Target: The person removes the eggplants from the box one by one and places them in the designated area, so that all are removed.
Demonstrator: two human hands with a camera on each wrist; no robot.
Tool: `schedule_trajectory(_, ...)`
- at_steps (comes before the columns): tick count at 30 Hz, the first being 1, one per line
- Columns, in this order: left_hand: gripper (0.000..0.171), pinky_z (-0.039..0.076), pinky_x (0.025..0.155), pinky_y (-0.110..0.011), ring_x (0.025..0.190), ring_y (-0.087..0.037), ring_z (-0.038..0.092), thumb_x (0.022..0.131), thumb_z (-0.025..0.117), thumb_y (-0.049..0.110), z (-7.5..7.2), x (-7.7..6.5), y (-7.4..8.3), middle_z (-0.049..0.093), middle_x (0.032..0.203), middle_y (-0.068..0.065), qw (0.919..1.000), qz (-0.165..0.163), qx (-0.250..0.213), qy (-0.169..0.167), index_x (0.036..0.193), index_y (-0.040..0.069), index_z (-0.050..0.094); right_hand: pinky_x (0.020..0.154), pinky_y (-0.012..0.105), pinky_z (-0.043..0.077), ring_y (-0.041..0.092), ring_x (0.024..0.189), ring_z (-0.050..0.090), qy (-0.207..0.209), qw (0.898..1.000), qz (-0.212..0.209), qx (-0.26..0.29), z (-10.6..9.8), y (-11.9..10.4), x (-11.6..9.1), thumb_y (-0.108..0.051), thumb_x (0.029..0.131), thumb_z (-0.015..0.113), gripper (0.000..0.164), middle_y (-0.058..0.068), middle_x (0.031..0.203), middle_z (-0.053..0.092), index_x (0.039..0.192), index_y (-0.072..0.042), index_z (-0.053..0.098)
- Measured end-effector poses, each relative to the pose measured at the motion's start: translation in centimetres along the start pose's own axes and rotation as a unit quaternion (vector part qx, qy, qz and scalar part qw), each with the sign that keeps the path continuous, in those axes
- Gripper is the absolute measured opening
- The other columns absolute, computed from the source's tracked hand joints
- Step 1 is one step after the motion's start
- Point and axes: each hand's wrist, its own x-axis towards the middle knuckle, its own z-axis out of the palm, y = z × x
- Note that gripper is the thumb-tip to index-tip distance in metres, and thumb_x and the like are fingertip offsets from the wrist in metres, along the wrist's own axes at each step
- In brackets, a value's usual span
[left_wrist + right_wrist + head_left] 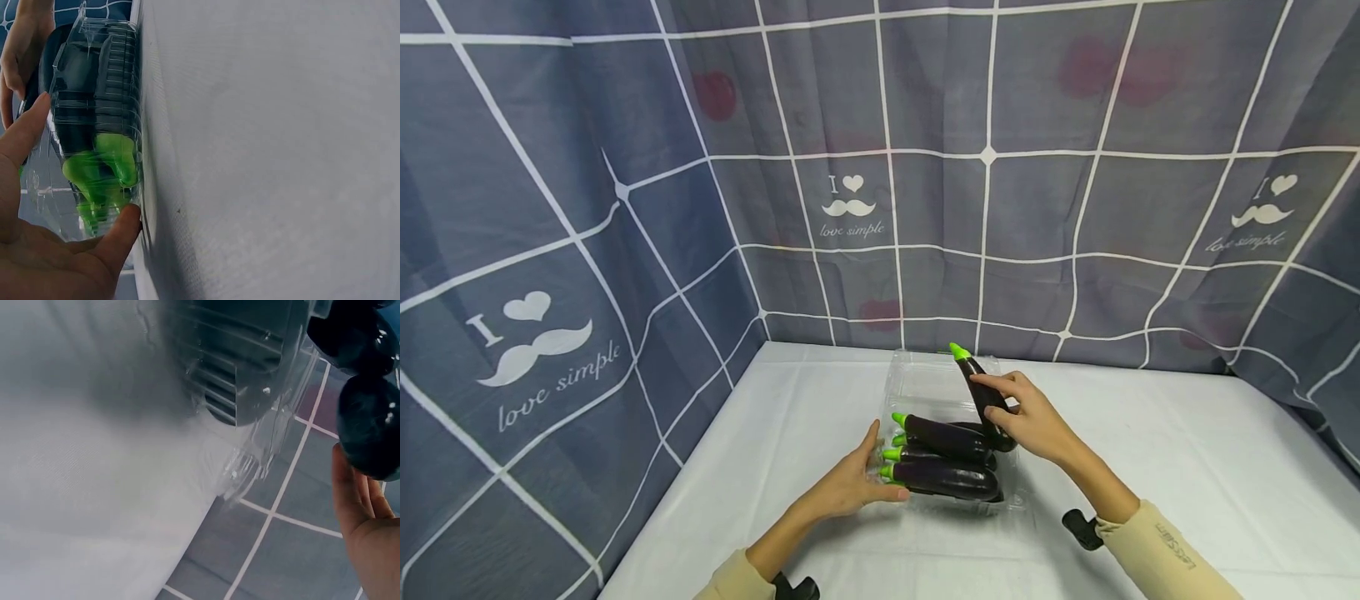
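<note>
Held eggplant: the eggplant (983,396) is smooth, glossy and nearly black, long and rounded, with a bright green stem end; it tilts over the right end of the pile, stem up and toward the curtain.
Right hand: the right hand (1033,421) pinches that eggplant between thumb and fingers.
Other eggplants: several eggplants (947,481) lie stacked crosswise in the box, equally dark and shiny, green ends to the left, blunt ends to the right.
Box: the box (1013,483) is thin clear plastic with ribbed walls that catch the light; its clear lid (917,383) lies open on the far side.
Left hand: the left hand (842,483) is spread at the box's left end, thumb apart from the fingers, beside the green stems.
Left wrist view: low from the side, it shows the ribs closely and the green stems crowded behind the clear wall, a detail too small to see from the head.
Right wrist view: it shows rounded dark ends with bright highlights, fingers against one of them, and the ribs at the box's other end.
Table: a white cloth (820,392) with faint creases, its fine weave visible only from the left wrist.
Curtain: blue-grey curtain (940,200), wavy white grid, moustache prints and blurred red patches.
Sleeves: cream sleeves (1157,542), the right one lettered.
</note>
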Motion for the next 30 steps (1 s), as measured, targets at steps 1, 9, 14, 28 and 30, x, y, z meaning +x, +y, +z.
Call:
schedule_trajectory(1,0.121,0.027,0.108,-0.061,0.142,-0.046,0.021,0.082,0.081,0.041,0.0,0.0,0.0,0.011,0.159,-0.028,1.0000,0.001,0.000,-0.001,0.156,0.000,-0.005,0.078,0.033,0.052,0.021,0.096,0.053,0.008,1.000,0.003,-0.003,-0.2,0.0,-0.2,-0.002,0.090,0.066,0.046,0.010,0.107,0.054,0.136,-0.008,0.061)
schedule_trajectory(9,0.121,0.026,0.109,-0.060,0.143,-0.045,0.021,0.081,0.082,0.040,0.1,0.1,0.2,0.014,0.158,-0.029,1.0000,0.003,-0.006,0.000,0.156,0.000,-0.005,0.080,0.044,0.050,0.032,0.105,0.058,0.041,0.998,0.032,-0.023,-1.9,0.3,-2.0,-0.015,0.093,0.068,0.047,0.010,0.117,0.056,0.138,-0.012,0.059)
schedule_trajectory(14,0.122,0.026,0.109,-0.060,0.142,-0.044,0.023,0.081,0.082,0.041,-0.1,0.1,0.1,0.016,0.158,-0.029,1.0000,0.002,-0.004,0.002,0.156,0.000,-0.005,0.081,0.046,0.049,0.037,0.112,0.056,0.037,0.997,0.067,-0.022,-2.8,0.7,-3.1,-0.016,0.094,0.065,0.047,0.013,0.135,0.054,0.140,-0.013,0.056)
schedule_trajectory(28,0.122,0.026,0.109,-0.062,0.142,-0.047,0.021,0.082,0.081,0.041,0.0,-0.2,-0.2,0.012,0.158,-0.030,0.9999,0.001,-0.011,-0.005,0.156,-0.001,-0.007,0.081,0.043,0.048,0.034,0.110,0.059,0.018,0.992,0.126,-0.003,-4.0,2.9,-6.6,-0.023,0.093,0.070,0.052,0.021,0.130,0.056,0.140,-0.009,0.052)
schedule_trajectory(30,0.122,0.026,0.109,-0.062,0.142,-0.048,0.021,0.082,0.081,0.041,0.0,-0.1,-0.1,0.012,0.158,-0.030,0.9999,0.001,-0.011,-0.003,0.156,-0.001,-0.007,0.082,0.043,0.047,0.035,0.111,0.058,0.014,0.991,0.135,0.000,-4.1,3.3,-6.9,-0.025,0.093,0.070,0.052,0.022,0.130,0.056,0.140,-0.009,0.053)
